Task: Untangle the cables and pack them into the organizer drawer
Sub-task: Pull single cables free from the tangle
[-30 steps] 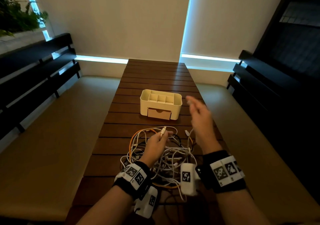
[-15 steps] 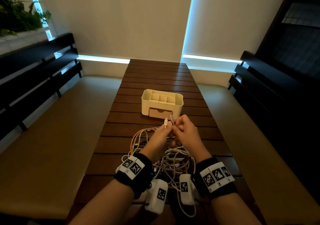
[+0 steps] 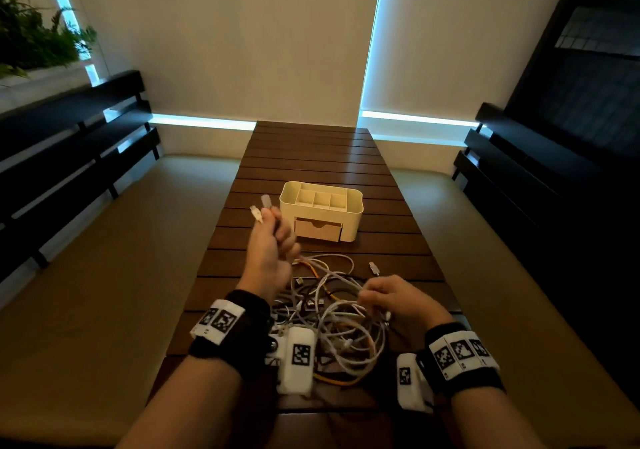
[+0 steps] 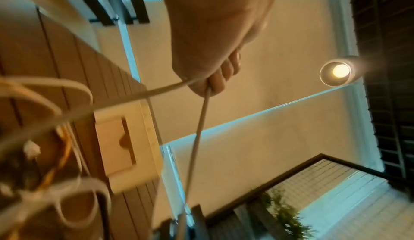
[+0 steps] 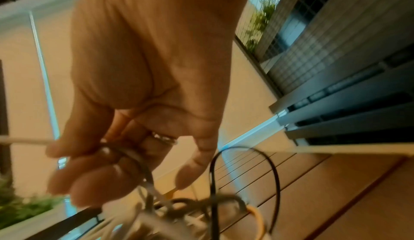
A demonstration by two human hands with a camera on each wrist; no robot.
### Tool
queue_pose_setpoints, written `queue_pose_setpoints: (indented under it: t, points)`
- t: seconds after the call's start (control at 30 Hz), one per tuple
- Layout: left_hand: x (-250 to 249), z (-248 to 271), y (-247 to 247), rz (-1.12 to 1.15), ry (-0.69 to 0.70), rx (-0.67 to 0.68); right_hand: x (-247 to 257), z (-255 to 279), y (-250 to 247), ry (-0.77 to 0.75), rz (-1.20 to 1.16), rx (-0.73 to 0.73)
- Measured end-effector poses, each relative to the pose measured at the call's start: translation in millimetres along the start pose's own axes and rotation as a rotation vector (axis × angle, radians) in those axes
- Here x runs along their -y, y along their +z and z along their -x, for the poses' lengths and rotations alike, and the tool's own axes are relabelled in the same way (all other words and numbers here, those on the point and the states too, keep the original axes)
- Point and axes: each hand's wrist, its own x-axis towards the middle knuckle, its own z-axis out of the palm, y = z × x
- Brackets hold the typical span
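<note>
The tangle of cables point(image 3: 332, 313) lies on the table point(image 3: 311, 157), on the near side of the organizer point(image 3: 321, 210), whose drawer point(image 3: 318, 229) looks nearly closed. The left hand point(image 3: 272, 244) is raised just left of the organizer, fingers curled round a white cable point(image 4: 197, 134) with both plug ends point(image 3: 261, 208) poking above the fist, likely to draw it clear. The right hand point(image 3: 391, 301) sits low, nearer than the organizer, fingers pinching strands to steady the heap. Motion blur hides which strands it holds, perhaps a dark one point(image 5: 139, 157)
</note>
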Motion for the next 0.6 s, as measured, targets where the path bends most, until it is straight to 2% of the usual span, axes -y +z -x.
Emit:
queue_pose_setpoints:
  t: [0.07, 0.1, 0.2, 0.3, 0.37, 0.43, 0.47, 0.6]
  points:
    - [-4, 0, -8, -0.214, -0.019, 0.026, -9, 1, -11, 0.041, 0.044, -0.07]
    - [0, 3, -9, -0.39, -0.037, 0.061, -9, 0, -14, 0.039, 0.072, -0.122]
    - [25, 11, -12, -0.92, -0.014, 0.221, 2, -6, -11, -0.062, 0.155, -0.193]
    - [47, 14, -14, -1.196, -0.042, 0.419, 10, -11, -2, -0.17, 0.181, -0.175]
    - [59, 13, -13, -1.323, 0.01, 0.46, 13, -13, 4, -0.219, 0.145, -0.21]
    - [63, 14, -10, -1.317, 0.059, 0.422, 14, -14, 7, -0.237, 0.053, -0.283]
    - [63, 15, -10, -1.238, 0.059, 0.386, 13, -13, 8, -0.235, -0.003, -0.302]
    - [46, 22, 2, -0.727, 0.004, 0.261, -1, -12, 15, -0.17, -0.134, -0.212]
